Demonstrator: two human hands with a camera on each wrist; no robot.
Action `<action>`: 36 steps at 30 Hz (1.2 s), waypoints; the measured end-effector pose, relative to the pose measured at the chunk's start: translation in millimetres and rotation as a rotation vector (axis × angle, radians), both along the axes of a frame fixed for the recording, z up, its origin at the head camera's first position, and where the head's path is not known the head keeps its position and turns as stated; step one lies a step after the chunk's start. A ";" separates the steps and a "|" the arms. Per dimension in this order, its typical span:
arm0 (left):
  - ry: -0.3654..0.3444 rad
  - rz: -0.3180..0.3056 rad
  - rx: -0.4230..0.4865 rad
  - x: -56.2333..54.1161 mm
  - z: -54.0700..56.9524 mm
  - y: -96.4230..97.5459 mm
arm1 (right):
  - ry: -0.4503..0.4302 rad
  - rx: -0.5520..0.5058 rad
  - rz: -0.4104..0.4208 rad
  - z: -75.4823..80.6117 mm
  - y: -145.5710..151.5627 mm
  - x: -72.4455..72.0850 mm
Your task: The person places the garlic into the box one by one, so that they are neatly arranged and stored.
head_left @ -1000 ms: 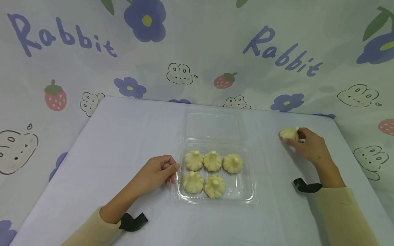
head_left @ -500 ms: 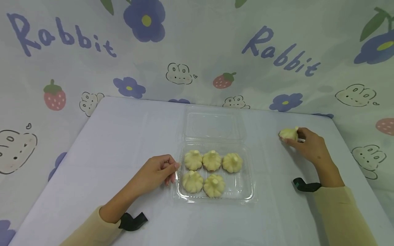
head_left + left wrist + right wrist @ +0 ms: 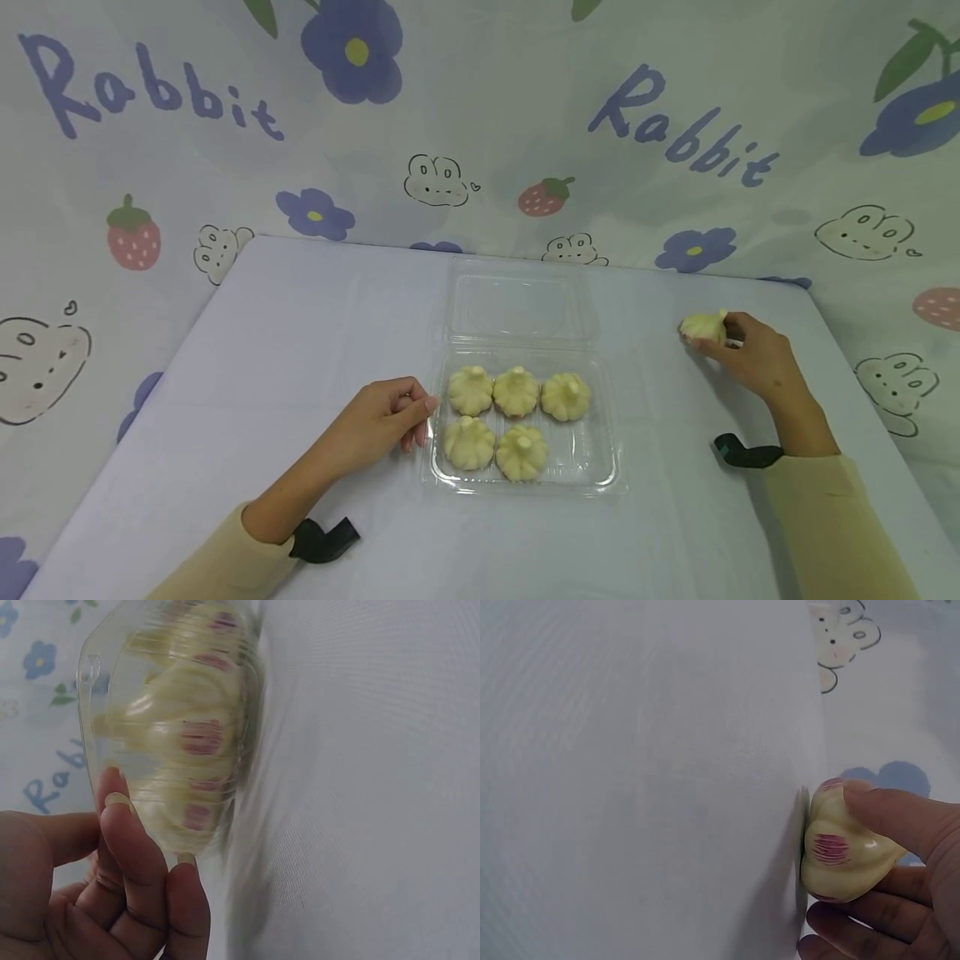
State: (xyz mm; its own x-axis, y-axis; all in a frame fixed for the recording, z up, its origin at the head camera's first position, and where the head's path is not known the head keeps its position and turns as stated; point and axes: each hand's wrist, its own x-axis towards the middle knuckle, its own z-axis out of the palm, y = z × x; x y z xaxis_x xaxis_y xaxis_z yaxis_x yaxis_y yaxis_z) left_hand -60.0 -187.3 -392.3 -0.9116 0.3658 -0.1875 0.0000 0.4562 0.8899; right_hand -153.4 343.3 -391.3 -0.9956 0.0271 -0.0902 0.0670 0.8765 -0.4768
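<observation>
In the head view, a clear plastic clamshell box (image 3: pixel 583 450) lies in the middle of the table with its lid (image 3: pixel 517 304) folded back. Several pale garlic bulbs (image 3: pixel 566 397) sit inside, three in the back row and two in front. My left hand (image 3: pixel 378 423) pinches the box's left rim between thumb and fingers; the left wrist view shows the fingertips at the clear wall (image 3: pixel 90 742). Over at the far right, my right hand (image 3: pixel 757 358) grips another garlic bulb (image 3: pixel 702 327), thumb on one side and fingers on the other. Purple streaks mark its side (image 3: pixel 832 851).
White cloth covers the table (image 3: pixel 315 317). Behind it hangs a backdrop (image 3: pixel 480 100) printed with rabbits, flowers and strawberries. A black wrist mount sticks out from the left sleeve (image 3: pixel 232 562), and another from the right sleeve (image 3: pixel 832 517).
</observation>
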 end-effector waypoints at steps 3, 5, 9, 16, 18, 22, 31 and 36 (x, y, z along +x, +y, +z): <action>0.000 0.001 0.002 -0.1 -0.2 0.4 | -0.006 -0.001 -0.005 -0.7 -0.5 0.2; -0.002 0.003 0.002 -0.1 -0.3 0.7 | -0.011 -0.006 -0.010 -0.9 -1.1 0.3; -0.002 0.006 0.001 -0.2 0.0 0.8 | -0.015 -0.010 -0.010 -0.1 -2.5 0.8; 0.000 0.000 -0.003 -0.3 0.5 0.8 | -0.008 0.002 0.016 0.9 -4.4 2.6; -0.001 0.001 -0.005 -0.2 0.5 0.9 | -0.007 0.001 0.020 1.6 -5.3 3.2; -0.002 0.002 -0.001 -0.2 0.0 0.7 | 0.000 0.003 0.025 2.7 -6.1 4.6; 0.001 0.002 0.004 -0.5 -0.1 0.5 | 0.025 0.008 0.032 11.6 -13.5 11.2; -0.004 0.004 0.003 -0.3 0.1 0.6 | 0.084 -0.011 0.049 20.2 -22.2 19.0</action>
